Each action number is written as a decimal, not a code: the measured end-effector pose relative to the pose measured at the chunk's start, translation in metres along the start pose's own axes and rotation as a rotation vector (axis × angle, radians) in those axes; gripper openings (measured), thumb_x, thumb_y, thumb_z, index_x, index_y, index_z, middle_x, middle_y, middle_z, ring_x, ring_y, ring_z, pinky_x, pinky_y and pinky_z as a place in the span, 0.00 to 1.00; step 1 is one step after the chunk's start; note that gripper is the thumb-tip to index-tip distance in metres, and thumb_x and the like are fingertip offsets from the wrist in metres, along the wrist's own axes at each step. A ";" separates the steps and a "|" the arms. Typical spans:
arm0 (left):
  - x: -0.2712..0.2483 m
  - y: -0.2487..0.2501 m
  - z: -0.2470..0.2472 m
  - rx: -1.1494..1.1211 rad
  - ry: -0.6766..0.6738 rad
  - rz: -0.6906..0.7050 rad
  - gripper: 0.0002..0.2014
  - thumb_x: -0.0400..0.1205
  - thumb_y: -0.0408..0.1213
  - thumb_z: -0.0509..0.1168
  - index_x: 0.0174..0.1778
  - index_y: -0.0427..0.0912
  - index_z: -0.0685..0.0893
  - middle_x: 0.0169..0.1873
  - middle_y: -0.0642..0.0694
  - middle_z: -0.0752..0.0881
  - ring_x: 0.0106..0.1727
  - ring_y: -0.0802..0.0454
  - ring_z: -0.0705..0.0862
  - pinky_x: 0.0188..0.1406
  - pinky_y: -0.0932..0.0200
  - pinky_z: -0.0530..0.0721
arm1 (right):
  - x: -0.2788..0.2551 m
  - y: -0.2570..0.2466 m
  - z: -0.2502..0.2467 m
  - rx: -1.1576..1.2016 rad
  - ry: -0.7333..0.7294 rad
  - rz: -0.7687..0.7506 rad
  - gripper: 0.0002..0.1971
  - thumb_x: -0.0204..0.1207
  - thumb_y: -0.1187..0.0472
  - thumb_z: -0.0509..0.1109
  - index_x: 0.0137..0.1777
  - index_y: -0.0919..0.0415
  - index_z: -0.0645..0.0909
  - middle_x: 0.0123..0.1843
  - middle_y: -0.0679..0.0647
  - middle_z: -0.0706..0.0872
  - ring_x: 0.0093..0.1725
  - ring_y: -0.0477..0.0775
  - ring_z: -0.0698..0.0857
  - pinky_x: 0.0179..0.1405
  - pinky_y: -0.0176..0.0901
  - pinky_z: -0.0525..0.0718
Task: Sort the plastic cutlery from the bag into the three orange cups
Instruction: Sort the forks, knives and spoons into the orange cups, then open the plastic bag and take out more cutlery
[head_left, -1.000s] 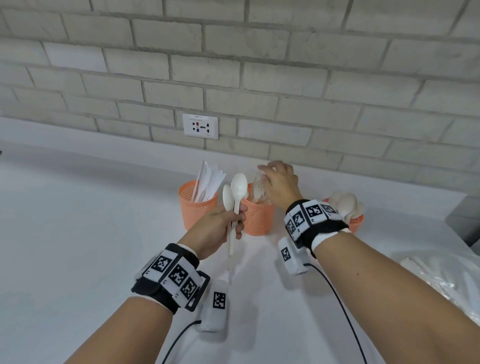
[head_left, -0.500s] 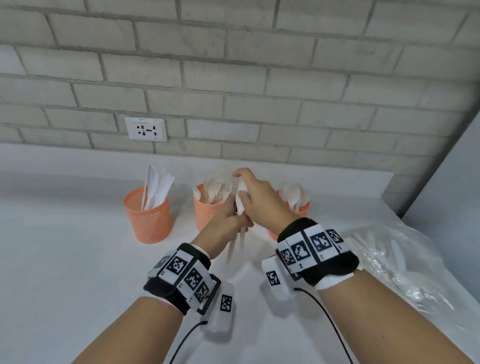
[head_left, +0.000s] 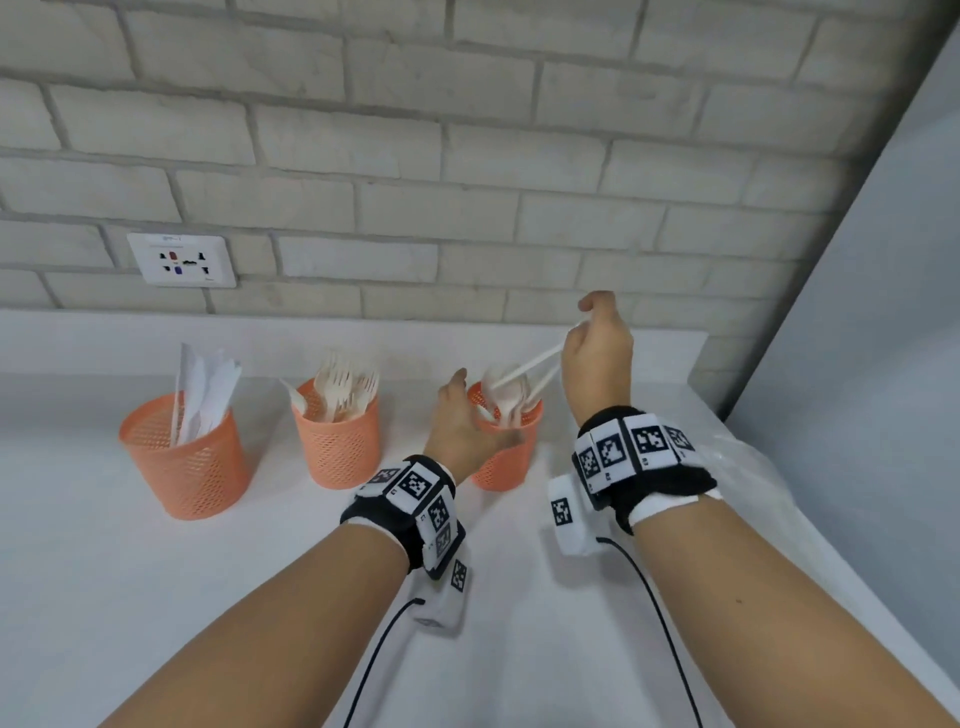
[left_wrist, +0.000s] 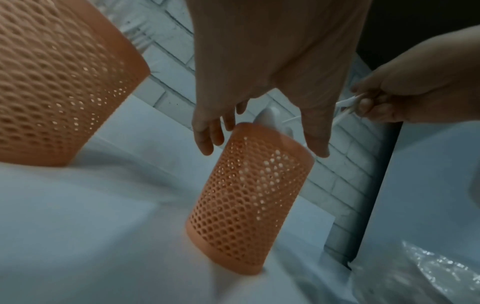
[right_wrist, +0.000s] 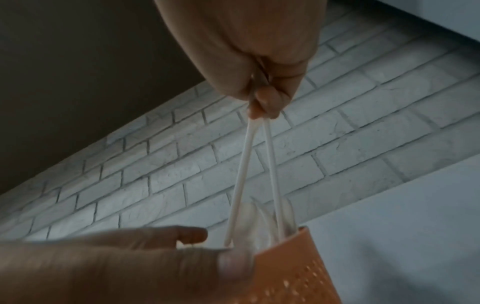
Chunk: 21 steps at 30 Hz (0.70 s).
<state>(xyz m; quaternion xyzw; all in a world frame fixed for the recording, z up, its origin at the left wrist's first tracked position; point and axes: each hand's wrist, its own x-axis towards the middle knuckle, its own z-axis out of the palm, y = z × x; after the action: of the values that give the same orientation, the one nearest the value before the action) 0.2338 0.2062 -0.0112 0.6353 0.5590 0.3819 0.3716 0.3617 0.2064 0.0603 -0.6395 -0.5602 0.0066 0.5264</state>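
Three orange mesh cups stand in a row on the white counter: the left cup (head_left: 182, 462) holds knives, the middle cup (head_left: 337, 447) holds forks, and the right cup (head_left: 506, 462) (left_wrist: 246, 195) holds spoons. My right hand (head_left: 576, 332) (right_wrist: 255, 109) pinches the handle ends of two white spoons (head_left: 524, 369) (right_wrist: 244, 174). Their bowls are down inside the right cup (right_wrist: 293, 267). My left hand (head_left: 485, 410) (left_wrist: 262, 144) is at that cup's rim with thumb and straight fingers spread either side. It holds nothing. The clear bag (head_left: 753, 493) lies at the right.
A brick wall with a socket plate (head_left: 182, 260) runs behind the cups. A grey panel (head_left: 857, 338) stands to the right beside the bag. Cables run from both wrist units across the counter (head_left: 104, 571) toward me.
The two spoons passed from my left hand to my right, which carried them right into the spoon cup. My left hand let go and moved to that cup's rim. The view swung right.
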 end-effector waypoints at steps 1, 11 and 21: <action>0.003 -0.001 0.004 0.011 0.002 0.006 0.58 0.63 0.44 0.82 0.81 0.38 0.51 0.78 0.41 0.62 0.78 0.45 0.64 0.74 0.53 0.66 | 0.000 0.003 0.004 -0.032 -0.036 0.006 0.16 0.76 0.76 0.52 0.61 0.69 0.74 0.47 0.64 0.80 0.43 0.57 0.76 0.43 0.48 0.76; 0.015 -0.011 0.020 0.053 0.048 0.025 0.54 0.65 0.39 0.80 0.80 0.35 0.52 0.77 0.39 0.61 0.78 0.44 0.64 0.73 0.54 0.65 | -0.031 0.023 0.034 -0.529 -0.532 -0.242 0.23 0.83 0.59 0.53 0.77 0.60 0.63 0.74 0.57 0.70 0.70 0.60 0.67 0.63 0.51 0.67; -0.025 0.034 0.037 -0.030 0.340 0.543 0.33 0.75 0.53 0.65 0.73 0.39 0.69 0.61 0.45 0.71 0.64 0.45 0.74 0.67 0.48 0.73 | -0.008 0.033 -0.070 -0.393 -0.370 0.088 0.27 0.80 0.51 0.62 0.78 0.54 0.62 0.74 0.61 0.68 0.74 0.64 0.65 0.70 0.58 0.66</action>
<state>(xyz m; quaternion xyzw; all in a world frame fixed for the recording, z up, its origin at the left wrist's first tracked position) 0.2799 0.1764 0.0018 0.6828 0.4176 0.5758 0.1668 0.4238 0.1601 0.0650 -0.7410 -0.6091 0.0371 0.2802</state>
